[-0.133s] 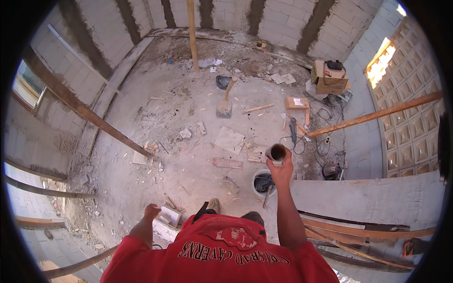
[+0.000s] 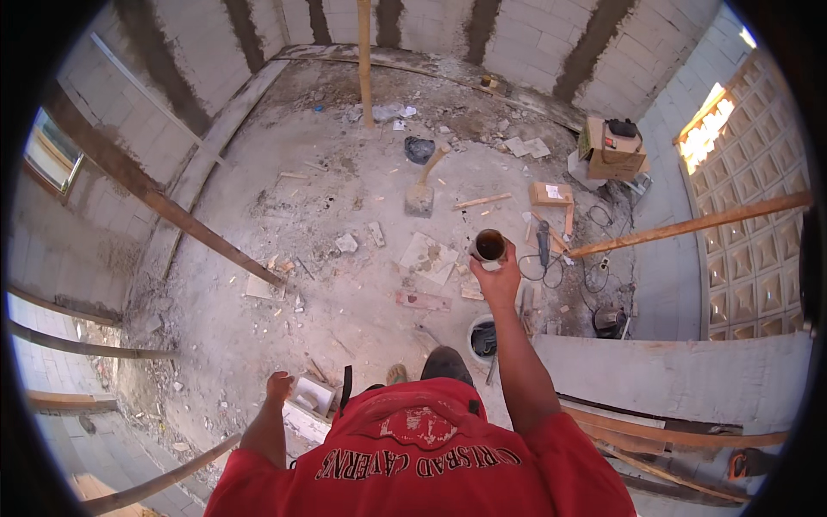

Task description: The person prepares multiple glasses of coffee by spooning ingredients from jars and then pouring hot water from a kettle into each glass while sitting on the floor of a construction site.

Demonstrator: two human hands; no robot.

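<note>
My right hand (image 2: pixel 497 277) is wrapped round a small cup (image 2: pixel 476 253) out in front of me. The cup is upright and dark brown inside, like a dark drink. Behind it in the view lies the floor with its tiles and scraps. My left hand (image 2: pixel 280 385) hangs low at my left with the fingers curled in, and nothing shows in it. Just right of that hand stands a white open box (image 2: pixel 315 394) with a small piece inside. A pale bucket (image 2: pixel 473 343) with something dark in it stands near my right forearm.
A wooden-handled mallet (image 2: pixel 421 200) stands ahead. An angle grinder (image 2: pixel 543 241) and its cord lie to the right, near cartons (image 2: pixel 618 162). Slanting wooden props (image 2: pixel 185 217) cross the left side; another prop (image 2: pixel 689 234) is at right. Rubble and tile pieces (image 2: pixel 431 258) litter the floor.
My right hand has carried the cup forward and a little left, away from over the bucket. My right shoe shows more. The left hand hardly differs.
</note>
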